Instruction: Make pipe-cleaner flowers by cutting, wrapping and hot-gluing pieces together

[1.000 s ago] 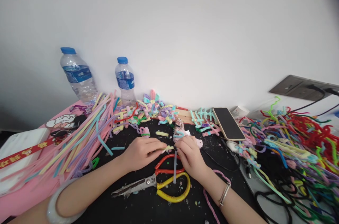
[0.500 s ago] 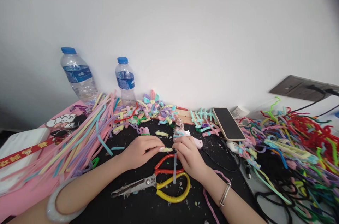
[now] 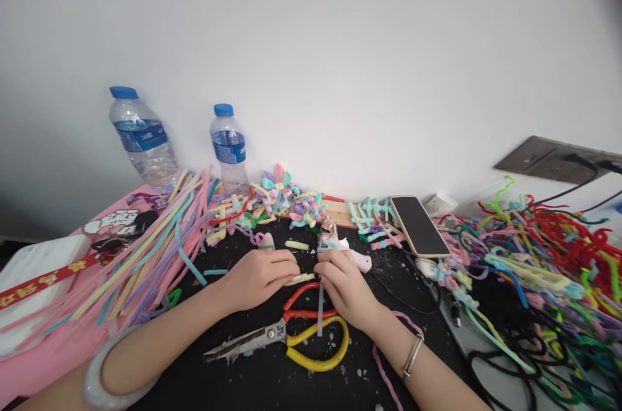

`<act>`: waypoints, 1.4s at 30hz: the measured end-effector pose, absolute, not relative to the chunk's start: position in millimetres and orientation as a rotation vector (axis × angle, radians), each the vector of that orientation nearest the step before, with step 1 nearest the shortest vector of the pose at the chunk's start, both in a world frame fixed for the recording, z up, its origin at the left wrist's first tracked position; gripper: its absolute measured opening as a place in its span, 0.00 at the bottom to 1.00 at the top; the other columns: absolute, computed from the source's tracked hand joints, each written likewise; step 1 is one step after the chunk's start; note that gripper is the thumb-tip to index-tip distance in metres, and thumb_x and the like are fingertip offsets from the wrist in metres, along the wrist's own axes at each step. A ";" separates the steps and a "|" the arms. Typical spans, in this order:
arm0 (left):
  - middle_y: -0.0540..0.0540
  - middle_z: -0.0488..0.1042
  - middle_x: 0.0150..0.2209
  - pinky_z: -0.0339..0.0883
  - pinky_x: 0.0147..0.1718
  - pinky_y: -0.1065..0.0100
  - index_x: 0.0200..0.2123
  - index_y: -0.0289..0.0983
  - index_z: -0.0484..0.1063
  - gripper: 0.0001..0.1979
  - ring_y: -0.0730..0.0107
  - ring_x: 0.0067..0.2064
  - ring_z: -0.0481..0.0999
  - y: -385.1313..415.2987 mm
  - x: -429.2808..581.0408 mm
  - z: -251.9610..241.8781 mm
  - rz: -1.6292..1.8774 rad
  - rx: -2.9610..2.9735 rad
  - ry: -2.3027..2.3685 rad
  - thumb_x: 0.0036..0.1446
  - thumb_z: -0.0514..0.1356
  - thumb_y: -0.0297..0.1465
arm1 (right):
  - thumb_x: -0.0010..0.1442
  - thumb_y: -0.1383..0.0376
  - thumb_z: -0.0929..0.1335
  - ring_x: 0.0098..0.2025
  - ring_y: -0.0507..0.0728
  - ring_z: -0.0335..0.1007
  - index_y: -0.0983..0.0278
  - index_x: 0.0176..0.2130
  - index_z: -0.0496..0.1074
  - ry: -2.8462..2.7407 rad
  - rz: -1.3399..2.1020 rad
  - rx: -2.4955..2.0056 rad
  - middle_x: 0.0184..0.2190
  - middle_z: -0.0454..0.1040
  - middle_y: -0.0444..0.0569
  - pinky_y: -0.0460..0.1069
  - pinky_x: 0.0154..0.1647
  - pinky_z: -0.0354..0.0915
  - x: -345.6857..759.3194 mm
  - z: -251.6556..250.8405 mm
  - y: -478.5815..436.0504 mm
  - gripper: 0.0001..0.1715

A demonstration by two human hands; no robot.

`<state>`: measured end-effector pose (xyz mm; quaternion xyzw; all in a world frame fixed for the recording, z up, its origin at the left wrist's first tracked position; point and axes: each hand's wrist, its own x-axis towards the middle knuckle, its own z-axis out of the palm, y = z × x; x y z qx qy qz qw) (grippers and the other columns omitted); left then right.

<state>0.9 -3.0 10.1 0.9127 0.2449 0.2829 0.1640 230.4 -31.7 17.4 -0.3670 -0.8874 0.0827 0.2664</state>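
Counted at the far left of the frame one white box [image 3: 58, 249], crossed by one red ribbon [image 3: 48, 280] with gold lettering. Saw two clear bottles [image 3: 229, 146] with blue caps at the upper left, near the wall [image 3: 311, 61]. Could not count the long pastel strips [image 3: 155, 249] fanned out below them. Noted one short blue piece [image 3: 216, 272] just left of the left hand [image 3: 262, 276], on the black-topped table [image 3: 262, 391].

Found the left hand in the lower middle, fingers drawn together and pinching the left end of one pale yellow piece [image 3: 301, 279]. Placed that piece right of the left hand's fingertips and left of the right hand's, bridging the two. Counted a second yellow piece [image 3: 297, 246] lying loose above it in the frame. Saw below one pair of scissors [image 3: 276, 333], blades pointing left, with one translucent strip [image 3: 320, 314] across the handles. Found the right hand [image 3: 347, 284] also pinching, at the pale yellow piece's right end, with one pink tool [image 3: 362, 261] partly behind it.

Counted further right one phone [image 3: 420, 227], dark screen showing, and at the right edge one socket plate [image 3: 539, 159] with two plugs, above a tangled heap of bright strips [image 3: 578, 249], too many to count.
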 end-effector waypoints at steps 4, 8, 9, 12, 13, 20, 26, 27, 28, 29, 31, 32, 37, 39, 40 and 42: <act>0.44 0.76 0.38 0.64 0.35 0.71 0.38 0.36 0.74 0.13 0.69 0.37 0.75 -3.0 1.0 9.1 0.811 2.627 0.685 0.67 0.49 0.27 | 0.66 0.73 0.56 0.40 0.56 0.63 0.63 0.40 0.66 -2.397 0.236 -0.992 0.37 0.69 0.50 0.52 0.39 0.57 230.0 17.1 -31.6 0.13; 0.45 0.76 0.38 0.64 0.36 0.71 0.38 0.36 0.73 0.13 0.68 0.38 0.74 -4.1 0.8 8.3 0.794 2.602 0.689 0.67 0.49 0.27 | 0.66 0.73 0.56 0.40 0.57 0.63 0.63 0.40 0.66 -2.395 0.245 -0.978 0.37 0.69 0.50 0.52 0.39 0.57 230.8 17.2 -31.6 0.12; 0.45 0.76 0.38 0.64 0.36 0.71 0.38 0.36 0.73 0.13 0.68 0.38 0.74 -4.4 0.8 8.2 0.790 2.592 0.693 0.67 0.49 0.27 | 0.66 0.73 0.56 0.40 0.57 0.63 0.63 0.40 0.65 -2.395 0.245 -0.976 0.37 0.69 0.50 0.52 0.39 0.57 230.9 17.2 -31.5 0.12; 0.45 0.75 0.37 0.64 0.37 0.71 0.37 0.35 0.73 0.13 0.68 0.38 0.74 -4.9 0.8 8.1 0.788 2.567 0.696 0.67 0.49 0.27 | 0.66 0.73 0.56 0.40 0.57 0.63 0.63 0.40 0.65 -2.397 0.246 -0.971 0.37 0.69 0.50 0.52 0.39 0.57 230.9 17.2 -31.3 0.12; 0.45 0.75 0.37 0.64 0.37 0.71 0.37 0.35 0.72 0.12 0.68 0.38 0.74 -5.0 0.9 8.1 0.790 2.561 0.696 0.67 0.49 0.27 | 0.66 0.73 0.56 0.40 0.57 0.63 0.63 0.40 0.65 -2.397 0.245 -0.969 0.37 0.69 0.50 0.52 0.39 0.57 230.8 17.1 -31.3 0.12; 0.45 0.74 0.37 0.64 0.37 0.71 0.37 0.35 0.72 0.13 0.68 0.38 0.73 -5.1 2.0 8.2 0.783 2.539 0.696 0.67 0.49 0.27 | 0.66 0.73 0.57 0.40 0.56 0.63 0.63 0.40 0.65 -2.390 0.232 -0.961 0.37 0.68 0.50 0.52 0.39 0.57 230.6 16.2 -31.8 0.12; 0.44 0.75 0.38 0.64 0.36 0.71 0.38 0.35 0.73 0.13 0.68 0.38 0.74 -5.7 1.9 10.6 0.767 2.560 0.687 0.67 0.48 0.26 | 0.66 0.73 0.56 0.40 0.57 0.63 0.63 0.40 0.65 -2.385 0.227 -0.965 0.37 0.69 0.50 0.52 0.39 0.57 231.3 15.5 -31.1 0.12; 0.44 0.75 0.38 0.64 0.36 0.71 0.38 0.35 0.73 0.13 0.68 0.38 0.74 -5.7 1.9 10.7 0.762 2.567 0.678 0.67 0.48 0.26 | 0.66 0.73 0.56 0.40 0.57 0.63 0.63 0.40 0.65 -2.384 0.229 -0.966 0.37 0.69 0.50 0.52 0.39 0.57 231.2 15.4 -31.0 0.12; 0.44 0.75 0.38 0.64 0.36 0.71 0.38 0.35 0.73 0.13 0.68 0.38 0.74 -5.7 2.0 10.7 0.759 2.573 0.670 0.67 0.48 0.25 | 0.66 0.73 0.56 0.40 0.57 0.63 0.62 0.40 0.65 -2.382 0.231 -0.966 0.37 0.69 0.50 0.52 0.39 0.57 231.2 15.3 -30.9 0.12; 0.44 0.75 0.38 0.63 0.36 0.71 0.39 0.36 0.72 0.13 0.68 0.38 0.74 -5.8 2.1 10.4 0.758 2.578 0.663 0.67 0.48 0.25 | 0.66 0.73 0.56 0.40 0.57 0.63 0.62 0.40 0.65 -2.381 0.234 -0.965 0.37 0.69 0.50 0.52 0.39 0.57 231.0 15.2 -30.9 0.12; 0.44 0.75 0.39 0.63 0.36 0.71 0.39 0.36 0.72 0.13 0.69 0.39 0.74 -6.1 2.4 9.6 0.759 2.588 0.654 0.67 0.48 0.25 | 0.66 0.72 0.56 0.40 0.57 0.63 0.62 0.40 0.65 -2.380 0.238 -0.964 0.37 0.69 0.50 0.52 0.39 0.57 230.7 15.2 -31.0 0.12; 0.45 0.75 0.39 0.63 0.36 0.72 0.39 0.36 0.72 0.13 0.69 0.38 0.74 -6.4 2.6 9.1 0.761 2.592 0.651 0.67 0.48 0.25 | 0.66 0.72 0.56 0.40 0.57 0.63 0.62 0.40 0.65 -2.382 0.239 -0.966 0.37 0.69 0.50 0.52 0.39 0.57 230.5 15.3 -31.1 0.12; 0.45 0.75 0.39 0.63 0.34 0.71 0.39 0.36 0.73 0.13 0.69 0.37 0.74 -8.1 3.4 8.2 0.743 2.598 0.666 0.67 0.48 0.25 | 0.66 0.72 0.56 0.40 0.57 0.64 0.62 0.39 0.65 -2.378 0.240 -0.971 0.37 0.70 0.50 0.52 0.39 0.58 229.6 14.4 -31.1 0.12; 0.44 0.75 0.39 0.64 0.35 0.71 0.39 0.36 0.73 0.13 0.68 0.38 0.74 -8.1 3.2 9.8 0.734 2.588 0.680 0.67 0.48 0.26 | 0.66 0.72 0.57 0.40 0.57 0.65 0.62 0.40 0.65 -2.358 0.256 -0.971 0.38 0.70 0.50 0.52 0.40 0.59 229.8 12.5 -30.5 0.11; 0.44 0.75 0.39 0.64 0.36 0.71 0.40 0.36 0.73 0.13 0.68 0.38 0.74 -7.9 2.9 10.9 0.736 2.574 0.690 0.67 0.47 0.26 | 0.66 0.72 0.57 0.40 0.57 0.65 0.62 0.40 0.65 -2.337 0.271 -0.977 0.38 0.70 0.50 0.52 0.40 0.59 230.2 11.2 -30.1 0.11; 0.44 0.76 0.39 0.66 0.38 0.70 0.41 0.36 0.72 0.13 0.67 0.40 0.75 -6.9 1.8 12.9 0.753 2.535 0.713 0.68 0.47 0.27 | 0.66 0.72 0.57 0.39 0.57 0.65 0.62 0.40 0.65 -2.266 0.299 -1.003 0.37 0.70 0.50 0.52 0.39 0.59 231.5 8.1 -29.0 0.11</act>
